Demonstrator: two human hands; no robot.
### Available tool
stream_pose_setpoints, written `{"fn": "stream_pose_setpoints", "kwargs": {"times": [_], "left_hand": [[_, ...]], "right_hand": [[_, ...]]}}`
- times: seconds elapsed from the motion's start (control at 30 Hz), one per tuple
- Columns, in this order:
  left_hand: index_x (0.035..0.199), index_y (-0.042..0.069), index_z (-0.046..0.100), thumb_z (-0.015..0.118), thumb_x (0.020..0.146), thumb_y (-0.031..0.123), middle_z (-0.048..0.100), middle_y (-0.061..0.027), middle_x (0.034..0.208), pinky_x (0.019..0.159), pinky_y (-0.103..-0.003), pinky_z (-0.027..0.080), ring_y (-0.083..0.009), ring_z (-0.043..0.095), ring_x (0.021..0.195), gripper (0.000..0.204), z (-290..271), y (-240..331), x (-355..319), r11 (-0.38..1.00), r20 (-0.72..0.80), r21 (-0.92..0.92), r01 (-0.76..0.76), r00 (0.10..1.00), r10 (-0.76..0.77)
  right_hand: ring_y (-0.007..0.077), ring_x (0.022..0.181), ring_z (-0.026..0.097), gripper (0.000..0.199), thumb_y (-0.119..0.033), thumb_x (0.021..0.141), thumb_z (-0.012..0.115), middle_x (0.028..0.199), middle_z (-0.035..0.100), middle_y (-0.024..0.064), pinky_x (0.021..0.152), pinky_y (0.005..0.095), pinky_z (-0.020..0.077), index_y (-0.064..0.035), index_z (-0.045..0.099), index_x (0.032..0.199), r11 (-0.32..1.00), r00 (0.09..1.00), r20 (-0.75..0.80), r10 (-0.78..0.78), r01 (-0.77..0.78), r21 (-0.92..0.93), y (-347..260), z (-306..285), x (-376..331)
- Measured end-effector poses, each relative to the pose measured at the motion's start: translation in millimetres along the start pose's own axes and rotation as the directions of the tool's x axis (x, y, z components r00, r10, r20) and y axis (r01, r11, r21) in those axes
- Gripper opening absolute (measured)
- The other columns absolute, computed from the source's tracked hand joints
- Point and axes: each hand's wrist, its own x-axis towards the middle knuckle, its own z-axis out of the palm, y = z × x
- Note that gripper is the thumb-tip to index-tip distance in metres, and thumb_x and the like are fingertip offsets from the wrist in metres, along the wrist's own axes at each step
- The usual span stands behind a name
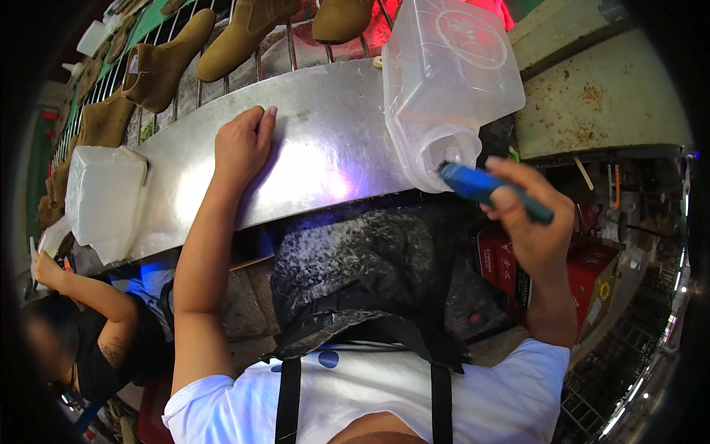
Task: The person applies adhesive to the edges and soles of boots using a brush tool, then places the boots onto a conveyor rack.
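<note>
Blue-handled brush (494, 191) tilted, its tip inside the clear plastic jug's (449, 81) mouth.

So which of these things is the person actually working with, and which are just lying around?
In use: blue tool in the right hand, at the mouth of the tipped clear plastic jug; left hand resting flat on the steel shelf.

Lying about: tan boots, second jug, red boxes.

Right hand (534, 222) with blue brush (492, 189) at clear plastic jug (444, 81) mouth.
</note>
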Motion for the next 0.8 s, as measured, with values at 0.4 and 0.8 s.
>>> {"fn": "stream_pose_setpoints", "kwargs": {"times": [0.4, 0.8], "left_hand": [[0.073, 0.003, 0.053, 0.059, 0.101, 0.03, 0.058, -0.0185, 0.07, 0.06, -0.046, 0.045, -0.0397, 0.058, 0.065, 0.039, 0.8, 1.0, 3.0, 1.0, 0.034, 0.013, 0.01, 0.999, -0.011], [0.073, 0.004, 0.055, 0.06, 0.1, 0.029, 0.059, -0.0187, 0.07, 0.06, -0.047, 0.046, -0.0396, 0.06, 0.065, 0.037, -0.8, -0.1, -2.0, 1.0, 0.011, -0.006, 0.023, 1.0, -0.023]], "right_hand": [[0.022, 0.079, 0.073, 0.022, -0.006, 0.088, 0.073, 0.091, 0.071, 0.0154, 0.068, 0.0314, 0.0568, 0.0036, 0.068, 0.107, 0.983, 0.946, -0.305, 0.111, -0.15, -0.107, 30.5, 47.1, -42.0], [0.0157, 0.06, 0.069, 0.019, -0.004, 0.09, 0.066, 0.079, 0.07, 0.0123, 0.053, 0.0261, 0.0561, 0.0063, 0.068, 0.105, 0.775, 0.839, 0.068, 0.54, -0.527, 0.35, -10.5, -7.0, -15.6]]}}
